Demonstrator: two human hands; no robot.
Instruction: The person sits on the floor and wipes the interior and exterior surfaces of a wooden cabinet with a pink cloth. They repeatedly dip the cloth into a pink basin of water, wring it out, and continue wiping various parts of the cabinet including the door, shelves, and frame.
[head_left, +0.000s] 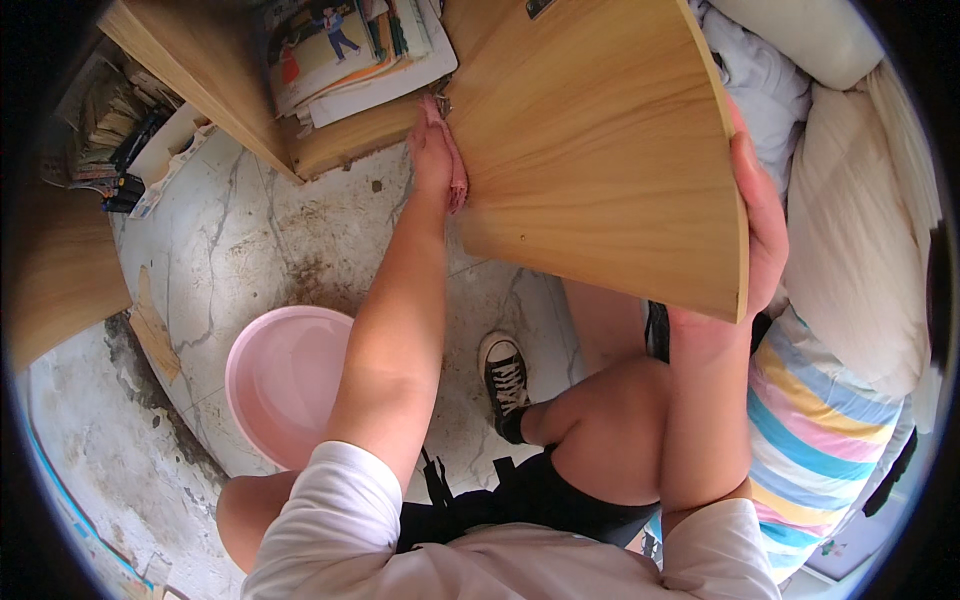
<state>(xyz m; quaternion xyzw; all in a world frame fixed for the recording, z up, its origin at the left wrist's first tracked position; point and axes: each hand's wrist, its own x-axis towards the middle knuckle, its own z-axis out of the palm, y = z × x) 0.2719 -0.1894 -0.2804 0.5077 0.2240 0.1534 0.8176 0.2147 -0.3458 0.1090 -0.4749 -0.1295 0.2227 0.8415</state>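
Note:
A wooden cabinet door (592, 157) stands swung out in front of me. My left hand (433, 157) presses a pink cloth (455, 169) against the door near its hinged side, with the palm over the cloth. Around the door's outer edge at the right my right hand (761, 217) is wrapped, and part of its fingers is hidden behind the panel. Inside the open wooden cabinet (360, 154), just beyond my left hand, lies a stack of books and papers (322, 52).
A pink plastic basin (289, 382) stands on the stained marble-patterned floor (247, 255), left of my left forearm. Striped bedding (817, 427) and pale pillows (847, 225) line the right side. At the far left, a white tray (172, 157) sits beside stacked books (105, 135).

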